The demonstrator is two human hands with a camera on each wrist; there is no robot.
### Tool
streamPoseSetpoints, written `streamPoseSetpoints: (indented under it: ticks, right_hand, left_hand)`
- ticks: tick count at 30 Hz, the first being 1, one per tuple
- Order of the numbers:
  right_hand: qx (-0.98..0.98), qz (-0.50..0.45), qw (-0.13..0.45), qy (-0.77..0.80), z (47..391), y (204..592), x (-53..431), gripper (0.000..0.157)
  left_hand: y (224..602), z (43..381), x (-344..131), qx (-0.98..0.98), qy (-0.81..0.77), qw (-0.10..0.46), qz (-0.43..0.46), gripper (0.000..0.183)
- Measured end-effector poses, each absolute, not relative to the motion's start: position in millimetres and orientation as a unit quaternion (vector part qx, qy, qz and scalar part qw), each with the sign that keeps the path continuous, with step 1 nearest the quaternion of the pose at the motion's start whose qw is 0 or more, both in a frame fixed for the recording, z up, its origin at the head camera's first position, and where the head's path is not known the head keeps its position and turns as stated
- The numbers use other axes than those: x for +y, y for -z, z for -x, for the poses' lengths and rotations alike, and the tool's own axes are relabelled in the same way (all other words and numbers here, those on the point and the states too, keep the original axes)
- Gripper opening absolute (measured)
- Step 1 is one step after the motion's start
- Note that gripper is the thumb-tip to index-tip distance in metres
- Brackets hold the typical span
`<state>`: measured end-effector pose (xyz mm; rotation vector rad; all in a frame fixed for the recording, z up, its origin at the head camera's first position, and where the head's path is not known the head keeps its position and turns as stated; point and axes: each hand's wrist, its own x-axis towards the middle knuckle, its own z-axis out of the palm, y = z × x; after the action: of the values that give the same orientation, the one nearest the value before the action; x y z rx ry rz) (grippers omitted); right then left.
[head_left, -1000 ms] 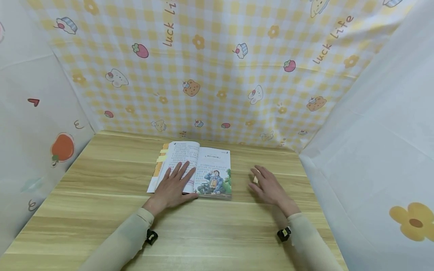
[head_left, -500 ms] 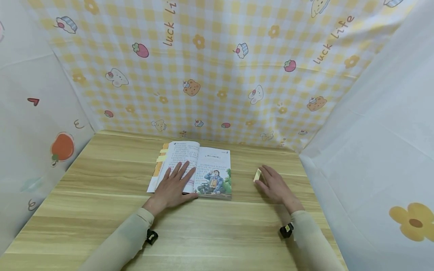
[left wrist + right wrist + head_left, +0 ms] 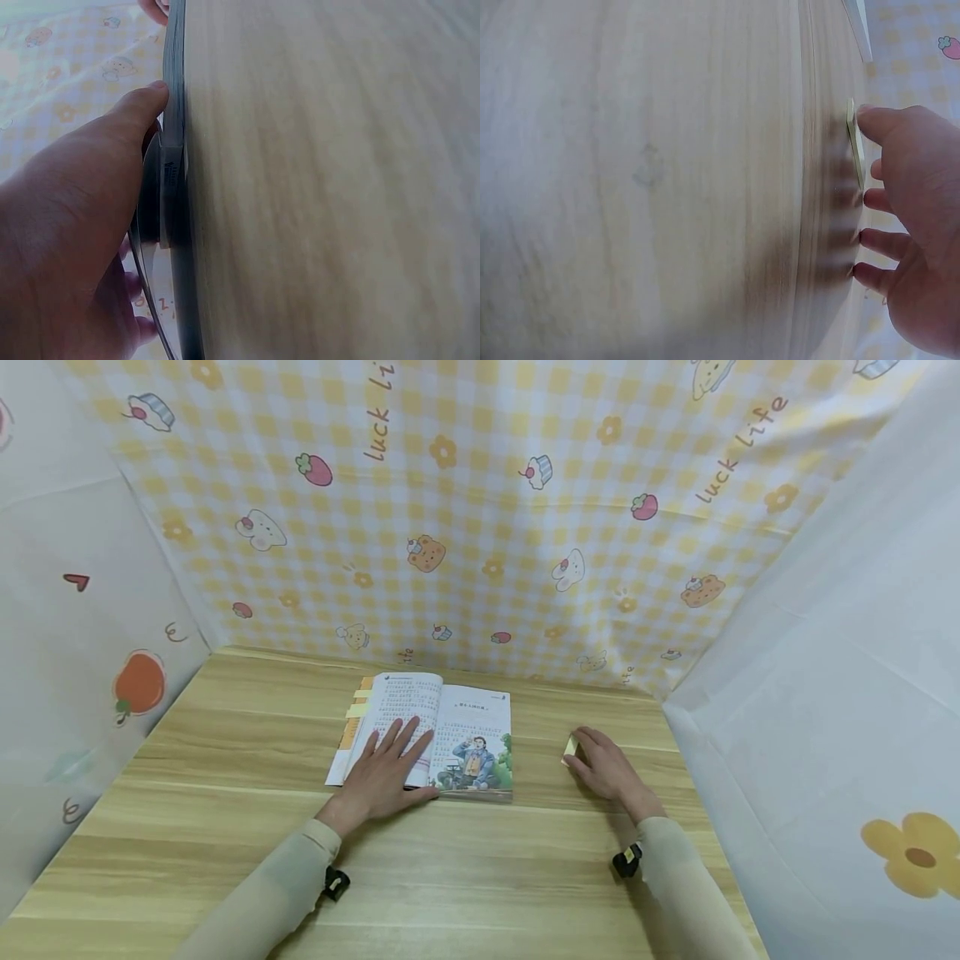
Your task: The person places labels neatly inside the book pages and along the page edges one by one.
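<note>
An open book (image 3: 472,710) with printed pages and a picture of a person in a blue jacket lies on the wooden table. My left hand (image 3: 382,775) rests with spread fingers on its left page, thumb along the lower edge near the spine. In the left wrist view the thumb (image 3: 142,105) lies over the book's edge (image 3: 172,97). To the right, my right hand (image 3: 603,766) holds a small pale yellow sticky note pad (image 3: 570,749) between thumb and index finger at the tabletop. The right wrist view has the thumb (image 3: 881,120) touching one end of it; the other fingertips reach the table.
Yellow tabs (image 3: 358,711) stick out from the book's left side. A checked yellow cloth (image 3: 480,568) hangs behind the table (image 3: 450,877), with white cloth walls on both sides. Each wrist carries a small black camera (image 3: 627,861).
My right hand first shifts slightly right, uncovering more of the sticky note pad, and its thumb comes to the pad's near corner. The left hand and the book stay still.
</note>
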<state>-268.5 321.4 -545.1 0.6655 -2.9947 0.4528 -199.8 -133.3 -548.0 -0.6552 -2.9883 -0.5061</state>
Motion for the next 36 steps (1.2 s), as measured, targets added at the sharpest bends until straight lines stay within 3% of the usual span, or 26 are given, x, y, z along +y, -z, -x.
streamPoseSetpoints:
  ticks: [17,36]
  right_hand:
    - [-0.961,-0.244,0.064,-0.115,270.8,548.7,317.3,0.048]
    - [-0.946,-0.273,0.138,-0.103,269.9,553.0,315.9,0.048]
  left_hand:
    - [546.9,201.9,-132.7,-0.965,0.161,0.002,0.204,0.1]
    - [545.1,201.4,-133.5,-0.963,0.174,-0.013,0.204,0.099]
